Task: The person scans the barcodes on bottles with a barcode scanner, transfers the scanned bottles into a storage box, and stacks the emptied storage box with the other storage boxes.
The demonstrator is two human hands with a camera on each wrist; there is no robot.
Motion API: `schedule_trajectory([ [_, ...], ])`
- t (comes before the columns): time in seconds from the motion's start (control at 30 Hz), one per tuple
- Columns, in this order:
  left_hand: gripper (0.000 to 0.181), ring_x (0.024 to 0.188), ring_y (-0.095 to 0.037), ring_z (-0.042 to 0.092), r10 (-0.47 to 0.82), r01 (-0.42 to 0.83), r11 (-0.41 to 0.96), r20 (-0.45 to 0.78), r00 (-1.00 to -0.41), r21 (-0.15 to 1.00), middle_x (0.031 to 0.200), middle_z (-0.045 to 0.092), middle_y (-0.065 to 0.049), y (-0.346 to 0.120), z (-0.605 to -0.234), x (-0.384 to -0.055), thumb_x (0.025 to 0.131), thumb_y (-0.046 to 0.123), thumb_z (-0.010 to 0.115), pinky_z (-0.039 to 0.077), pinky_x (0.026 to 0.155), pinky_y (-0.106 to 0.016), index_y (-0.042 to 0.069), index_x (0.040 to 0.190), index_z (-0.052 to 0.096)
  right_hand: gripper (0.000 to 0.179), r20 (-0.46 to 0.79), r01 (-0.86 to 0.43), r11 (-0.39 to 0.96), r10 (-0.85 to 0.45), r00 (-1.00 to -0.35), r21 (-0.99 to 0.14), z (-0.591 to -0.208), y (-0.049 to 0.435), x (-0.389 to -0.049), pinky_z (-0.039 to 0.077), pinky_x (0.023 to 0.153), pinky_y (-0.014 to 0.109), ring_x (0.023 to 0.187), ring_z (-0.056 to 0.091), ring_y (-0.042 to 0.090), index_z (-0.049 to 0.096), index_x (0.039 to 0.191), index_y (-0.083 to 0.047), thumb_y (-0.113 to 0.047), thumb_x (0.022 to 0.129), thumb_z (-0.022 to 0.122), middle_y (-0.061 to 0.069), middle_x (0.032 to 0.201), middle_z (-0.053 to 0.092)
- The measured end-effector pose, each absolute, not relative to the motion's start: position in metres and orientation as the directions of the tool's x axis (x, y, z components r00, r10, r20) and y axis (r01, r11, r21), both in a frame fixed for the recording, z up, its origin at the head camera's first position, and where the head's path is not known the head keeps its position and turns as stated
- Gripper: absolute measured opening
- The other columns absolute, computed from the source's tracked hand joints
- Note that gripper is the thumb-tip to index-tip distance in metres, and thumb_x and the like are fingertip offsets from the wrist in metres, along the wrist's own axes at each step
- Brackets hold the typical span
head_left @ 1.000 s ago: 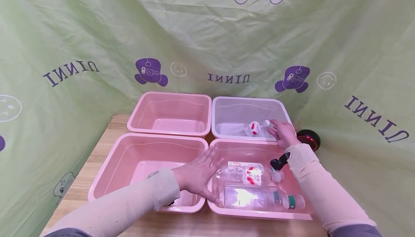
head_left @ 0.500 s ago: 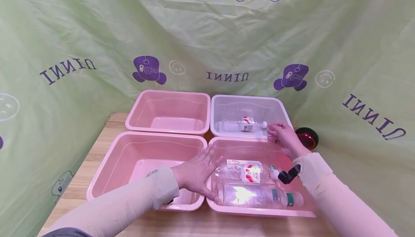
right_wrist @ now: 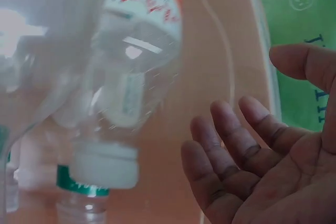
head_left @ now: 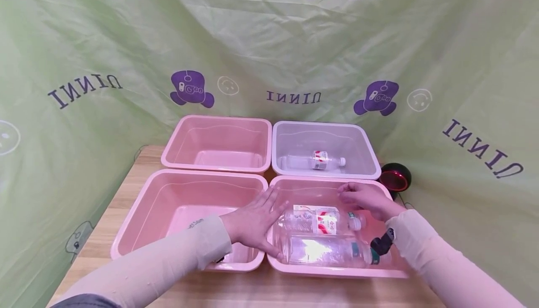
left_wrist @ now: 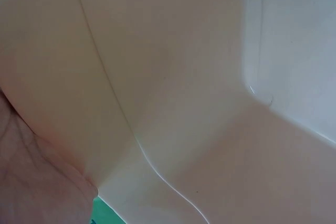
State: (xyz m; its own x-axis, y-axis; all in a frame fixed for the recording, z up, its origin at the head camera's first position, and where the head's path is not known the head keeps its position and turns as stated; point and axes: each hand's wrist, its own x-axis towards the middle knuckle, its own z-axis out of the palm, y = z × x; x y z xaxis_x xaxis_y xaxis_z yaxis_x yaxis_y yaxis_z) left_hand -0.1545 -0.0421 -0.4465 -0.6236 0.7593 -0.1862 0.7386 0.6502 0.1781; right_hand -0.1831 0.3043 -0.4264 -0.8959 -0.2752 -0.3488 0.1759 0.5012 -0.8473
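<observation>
My left hand (head_left: 252,223) rests with spread fingers on the adjoining rims of the front two pink basins. Just above the back part of the front-right pink basin (head_left: 337,272) is my right hand (head_left: 368,200), its fingers loosely bent around nothing. Clear plastic bottles lie on their sides in that basin, among them a bottle with a red-and-white label (head_left: 326,223) and a larger clear bottle (head_left: 316,250) nearest the front. The right wrist view shows a white-capped bottle (right_wrist: 131,77) beside my empty right hand. One labelled bottle (head_left: 320,160) lies in the pale lilac basin (head_left: 326,125).
Two more pink basins stand on the left, a front-left basin (head_left: 143,191) and a back-left basin (head_left: 227,120). A round black device (head_left: 395,177) with a red glow sits right of the lilac basin. Green printed cloth (head_left: 236,32) hangs behind the wooden table (head_left: 134,167).
My right hand let go of the labelled bottle, which settled in the lilac basin, and came back over the front-right basin. The left hand stayed on the rims.
</observation>
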Motion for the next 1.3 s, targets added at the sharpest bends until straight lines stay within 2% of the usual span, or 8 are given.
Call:
schedule_trajectory([
  [0.23, 0.129, 0.156, -0.035, -0.014, 0.758, 0.737, 0.652, -0.188, -0.625, 0.179, 0.170, -0.012, -0.023, -0.042, -0.448, -0.155, 0.073, 0.088, 0.064, 0.001, 0.126, -0.044, 0.012, 0.167, 0.017, 0.029, -0.475, 0.080, 0.705, -0.385, -0.791, -0.705, -0.443, 0.307, -0.185, 0.049, 0.078, 0.036, 0.087, 0.057, 0.022, 0.067, 0.109, 0.000, -0.024, 0.095, 0.072, 0.006, 0.096, 0.063],
  [0.33, 0.129, 0.156, -0.035, -0.013, 0.762, 0.740, 0.648, -0.183, -0.622, 0.180, 0.170, -0.011, -0.024, -0.042, -0.448, -0.155, 0.074, 0.088, 0.064, 0.002, 0.126, -0.045, 0.011, 0.167, 0.018, 0.041, -0.556, 0.071, 0.758, -0.407, -0.725, -0.648, -0.445, 0.308, -0.184, 0.049, 0.082, 0.035, 0.092, 0.057, 0.021, 0.064, 0.120, 0.000, -0.026, 0.091, 0.077, 0.006, 0.105, 0.062],
  [0.47, 0.127, 0.156, -0.036, -0.010, 0.767, 0.746, 0.641, -0.175, -0.617, 0.180, 0.170, -0.007, -0.025, -0.042, -0.450, -0.153, 0.075, 0.086, 0.065, 0.003, 0.126, -0.046, 0.011, 0.166, 0.019, 0.055, -0.591, 0.070, 0.772, -0.422, -0.687, -0.632, -0.446, 0.309, -0.183, 0.050, 0.075, 0.033, 0.083, 0.056, 0.019, 0.056, 0.131, 0.005, -0.022, 0.089, 0.079, 0.006, 0.099, 0.059],
  [0.63, 0.128, 0.156, -0.036, -0.012, 0.771, 0.750, 0.636, -0.170, -0.614, 0.179, 0.170, -0.008, -0.025, -0.042, -0.450, -0.153, 0.075, 0.086, 0.065, 0.003, 0.126, -0.046, 0.010, 0.166, 0.018, 0.052, -0.496, -0.008, 0.746, -0.451, -0.742, -0.666, -0.441, 0.317, -0.196, 0.050, 0.080, 0.037, 0.085, 0.059, 0.020, 0.062, 0.124, 0.004, -0.026, 0.087, 0.082, 0.004, 0.095, 0.063],
  [0.7, 0.128, 0.156, -0.036, -0.014, 0.772, 0.752, 0.635, -0.170, -0.612, 0.177, 0.169, -0.010, -0.025, -0.042, -0.449, -0.153, 0.075, 0.086, 0.064, 0.003, 0.126, -0.046, 0.010, 0.166, 0.018, 0.047, -0.436, -0.038, 0.724, -0.455, -0.776, -0.688, -0.433, 0.319, -0.201, 0.050, 0.087, 0.039, 0.097, 0.061, 0.022, 0.064, 0.120, 0.001, -0.028, 0.088, 0.082, 0.005, 0.105, 0.066],
  [0.97, 0.126, 0.156, -0.036, -0.014, 0.768, 0.746, 0.640, -0.184, -0.614, 0.185, 0.170, -0.009, -0.024, -0.043, -0.446, -0.155, 0.076, 0.086, 0.064, 0.001, 0.126, -0.045, 0.010, 0.166, 0.018, 0.058, -0.237, -0.065, 0.620, -0.393, -0.889, -0.782, -0.397, 0.306, -0.199, 0.050, 0.093, 0.040, 0.110, 0.057, 0.030, 0.053, 0.137, 0.001, -0.020, 0.090, 0.081, 0.017, 0.122, 0.062],
  [1.13, 0.127, 0.156, -0.036, -0.014, 0.764, 0.735, 0.645, -0.179, -0.620, 0.209, 0.170, -0.009, -0.024, -0.043, -0.445, -0.155, 0.075, 0.085, 0.066, 0.000, 0.126, -0.045, 0.012, 0.167, 0.017, 0.066, -0.106, -0.109, 0.501, -0.381, -0.918, -0.859, -0.397, 0.292, -0.195, 0.054, 0.094, 0.033, 0.109, 0.063, 0.036, 0.044, 0.141, 0.002, -0.011, 0.088, 0.081, 0.021, 0.122, 0.062],
  [1.3, 0.127, 0.156, -0.036, -0.012, 0.766, 0.740, 0.643, -0.178, -0.618, 0.198, 0.170, -0.008, -0.025, -0.043, -0.445, -0.154, 0.075, 0.085, 0.065, 0.001, 0.126, -0.045, 0.010, 0.166, 0.019, 0.061, -0.101, -0.041, 0.350, -0.377, -0.921, -0.936, -0.408, 0.276, -0.188, 0.053, 0.097, 0.026, 0.128, 0.057, 0.041, 0.040, 0.140, 0.006, -0.008, 0.093, 0.076, 0.026, 0.133, 0.058],
])
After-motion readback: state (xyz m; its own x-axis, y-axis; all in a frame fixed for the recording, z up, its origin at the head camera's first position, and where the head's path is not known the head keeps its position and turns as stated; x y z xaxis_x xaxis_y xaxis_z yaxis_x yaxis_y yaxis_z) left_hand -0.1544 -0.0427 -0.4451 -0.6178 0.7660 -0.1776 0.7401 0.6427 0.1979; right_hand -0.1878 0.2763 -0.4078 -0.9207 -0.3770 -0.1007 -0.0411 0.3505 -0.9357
